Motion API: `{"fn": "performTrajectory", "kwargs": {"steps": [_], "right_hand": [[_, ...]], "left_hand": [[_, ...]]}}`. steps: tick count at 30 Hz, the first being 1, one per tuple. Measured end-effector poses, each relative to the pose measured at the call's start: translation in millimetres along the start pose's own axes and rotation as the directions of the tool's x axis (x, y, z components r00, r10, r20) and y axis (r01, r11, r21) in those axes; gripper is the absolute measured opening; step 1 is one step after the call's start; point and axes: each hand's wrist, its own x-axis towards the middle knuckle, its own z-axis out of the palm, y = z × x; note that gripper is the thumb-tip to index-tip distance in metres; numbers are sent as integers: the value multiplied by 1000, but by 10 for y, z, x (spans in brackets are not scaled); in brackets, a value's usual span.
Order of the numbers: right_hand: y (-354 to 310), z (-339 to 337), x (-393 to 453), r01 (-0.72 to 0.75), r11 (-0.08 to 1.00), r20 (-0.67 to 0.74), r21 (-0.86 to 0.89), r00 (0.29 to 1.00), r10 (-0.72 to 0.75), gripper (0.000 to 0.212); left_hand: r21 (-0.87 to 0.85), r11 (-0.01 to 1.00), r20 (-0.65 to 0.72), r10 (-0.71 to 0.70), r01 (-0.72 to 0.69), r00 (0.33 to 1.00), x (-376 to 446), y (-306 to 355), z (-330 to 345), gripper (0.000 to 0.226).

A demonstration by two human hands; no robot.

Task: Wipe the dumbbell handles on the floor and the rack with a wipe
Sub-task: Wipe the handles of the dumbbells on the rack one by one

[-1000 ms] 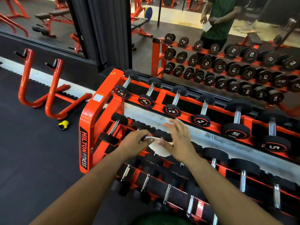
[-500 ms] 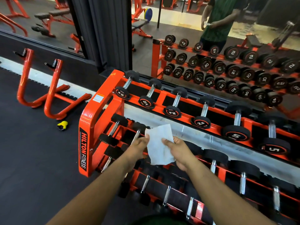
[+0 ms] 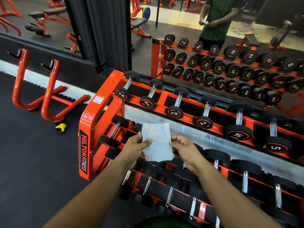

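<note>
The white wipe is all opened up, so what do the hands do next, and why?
Probably lower the flat white wipe, pinched by the left hand and right hand, onto the nearest chrome dumbbell handle; it touches nothing yet.

Black rubber floor (image 3: 32,162), wall mirror (image 3: 213,30), orange bench frames (image 3: 37,89) alongside.

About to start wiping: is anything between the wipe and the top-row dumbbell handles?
Nothing visible. Left hand and right hand pinch the wipe spread open in the air above the middle tier; the 2.5 dumbbell handles on the orange rack lie exposed beyond it.
</note>
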Motion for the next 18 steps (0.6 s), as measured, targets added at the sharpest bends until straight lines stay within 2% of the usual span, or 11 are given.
{"fn": "performTrajectory", "kwargs": {"steps": [4, 6, 8, 11, 14, 18], "right_hand": [[6, 4, 19, 10, 1000, 53, 25, 999, -12, 29], [-46, 34, 11, 47, 997, 20, 58, 999, -48, 33], [-99, 49, 12, 89, 993, -24, 81, 996, -87, 38], [-113, 82, 49, 141, 990, -30, 27, 990, -141, 38], [-65, 128, 87, 192, 973, -49, -131, 979, -199, 37], [-51, 181, 85, 242, 937, -54, -254, 963, -263, 39]], "left_hand": [[9, 998, 72, 60, -61, 996, 2, 95, -82, 11], [19, 994, 92, 102, -104, 991, 10, 146, -119, 13], [62, 990, 102, 124, -130, 987, 5, 189, -154, 26], [126, 983, 136, 117, -135, 984, -17, 209, -209, 32], [44, 994, 124, 93, -99, 988, -33, 167, -246, 23], [-162, 987, 150, 18, 6, 989, -9, 64, -248, 50]]}}
